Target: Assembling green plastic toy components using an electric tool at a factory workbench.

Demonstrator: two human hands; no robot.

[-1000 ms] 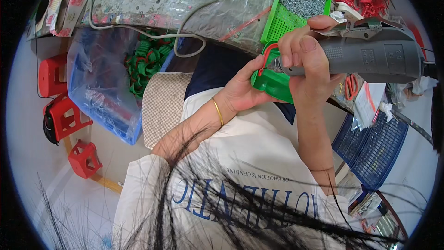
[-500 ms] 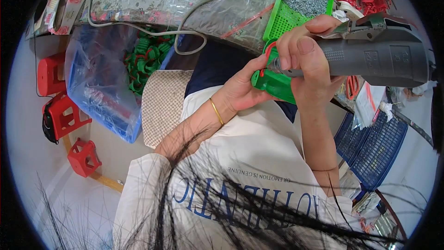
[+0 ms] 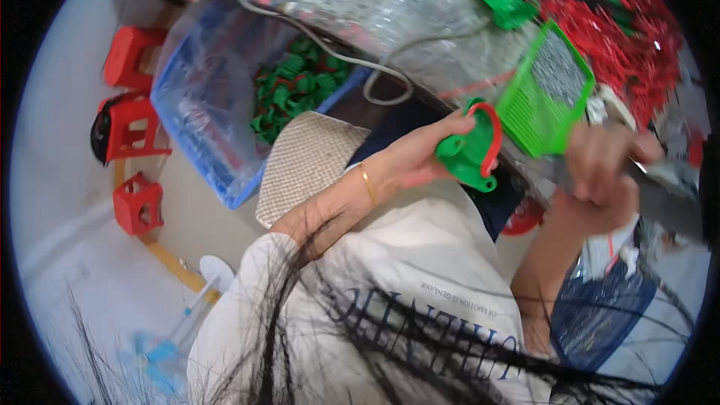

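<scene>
My left hand [image 3: 416, 154] grips a green molded plastic piece [image 3: 466, 156], with a red strap [image 3: 495, 135] arched along its right side. Some of my fingers are hidden behind the piece. Off to the right, my right hand [image 3: 600, 172] is wrapped around a dark grey electric screwdriver [image 3: 670, 199]. Both this hand and the tool are smeared by motion, and the tool's tip cannot be made out. A gap separates the screwdriver from the green piece.
A bright green basket [image 3: 523, 116] holding small metal screws [image 3: 556, 73] sits at the bench edge. Red straps [image 3: 622, 45] are heaped behind it. A plastic-lined blue bin [image 3: 244, 184] holds green pieces [image 3: 300, 90]. A grey cable [image 3: 330, 46] hangs over the edge. Red stools [image 3: 139, 202] stand left.
The screwdriver has come away from the green piece and moved right with my right hand. My left hand still holds the piece, now with its red strap showing fully. The view has shifted.
</scene>
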